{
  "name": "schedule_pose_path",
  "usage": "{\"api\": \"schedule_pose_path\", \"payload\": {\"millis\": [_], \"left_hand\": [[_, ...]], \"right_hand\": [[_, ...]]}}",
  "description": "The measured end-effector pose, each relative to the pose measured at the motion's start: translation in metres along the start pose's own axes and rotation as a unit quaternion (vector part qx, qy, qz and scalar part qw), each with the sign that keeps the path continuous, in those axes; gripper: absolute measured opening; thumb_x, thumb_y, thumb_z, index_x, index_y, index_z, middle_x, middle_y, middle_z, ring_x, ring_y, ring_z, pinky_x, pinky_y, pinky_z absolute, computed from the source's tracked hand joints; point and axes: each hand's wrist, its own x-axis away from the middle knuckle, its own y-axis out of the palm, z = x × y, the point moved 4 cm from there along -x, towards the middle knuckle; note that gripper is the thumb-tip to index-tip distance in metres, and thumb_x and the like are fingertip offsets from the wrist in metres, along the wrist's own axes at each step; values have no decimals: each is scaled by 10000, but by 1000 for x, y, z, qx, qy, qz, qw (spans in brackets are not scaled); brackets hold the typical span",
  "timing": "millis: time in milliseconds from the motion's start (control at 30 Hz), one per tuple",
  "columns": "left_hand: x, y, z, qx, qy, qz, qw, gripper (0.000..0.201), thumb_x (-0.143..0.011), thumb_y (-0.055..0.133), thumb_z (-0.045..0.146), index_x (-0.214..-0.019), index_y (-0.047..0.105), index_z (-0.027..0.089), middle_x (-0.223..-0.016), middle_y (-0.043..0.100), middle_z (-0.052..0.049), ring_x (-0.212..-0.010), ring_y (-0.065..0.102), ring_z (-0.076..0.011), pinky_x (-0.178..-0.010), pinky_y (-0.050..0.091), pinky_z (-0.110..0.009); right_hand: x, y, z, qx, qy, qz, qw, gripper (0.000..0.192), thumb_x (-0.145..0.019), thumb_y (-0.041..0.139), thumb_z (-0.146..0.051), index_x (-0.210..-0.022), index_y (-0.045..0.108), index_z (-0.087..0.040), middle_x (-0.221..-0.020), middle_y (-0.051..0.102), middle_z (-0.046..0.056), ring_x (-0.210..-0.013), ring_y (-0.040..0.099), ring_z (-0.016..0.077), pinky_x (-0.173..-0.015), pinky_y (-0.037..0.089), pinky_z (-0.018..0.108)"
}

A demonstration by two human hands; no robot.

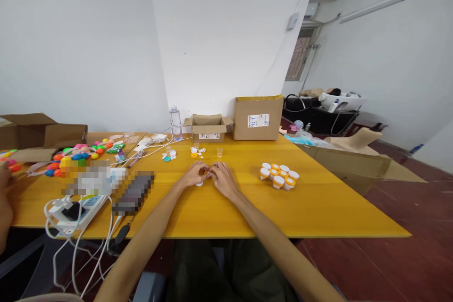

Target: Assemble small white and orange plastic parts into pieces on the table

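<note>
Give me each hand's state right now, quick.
Left hand: fingers curled on a small item, too small to identify.
Right hand: fingertips meet the left's; grip unclear.

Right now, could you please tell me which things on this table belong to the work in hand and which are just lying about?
In hand:
left hand and right hand, together on a small part, too small to identify
orange-and-white jars
loose small parts

Lying about:
water bottle
coloured toys
power strip
closed box

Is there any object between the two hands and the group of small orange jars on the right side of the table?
Nothing visible. Bare yellow table lies between the right hand, the left hand beside it, and the orange jars.
</note>
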Motion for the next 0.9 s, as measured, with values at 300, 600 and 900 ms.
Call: {"api": "schedule_pose_path", "payload": {"millis": [300, 600, 900], "left_hand": [[0, 1, 3, 60, 17, -21, 998, 155, -787, 654, 258, -923, 694, 193, -937, 709, -36, -918, 619, -201, -901, 490, -342], [1, 3, 0, 115, 16, -1, 993, 209, -775, 713, 316, -941, 705, 189, -968, 714, -57, -937, 628, -198, -903, 494, -333], [-1, 4, -1, 107, 21, -5, 994, 178, -775, 709, 322, -891, 697, 188, -920, 702, -45, -907, 619, -191, -895, 490, -328]], "right_hand": [[1, 1, 4, -15, -13, 2, 1000, 197, -843, 570, -55, -837, 653, -234, -1010, 626, 66, -949, 584, 227, -862, 483, 381], [1, 7, 13, -48, 0, -3, 999, 172, -830, 601, -81, -814, 675, -235, -980, 635, 53, -945, 602, 212, -882, 484, 378], [0, 5, 12, -72, 40, 0, 997, 208, -788, 599, -46, -774, 677, -238, -972, 646, 42, -972, 607, 201, -902, 483, 359]]}}
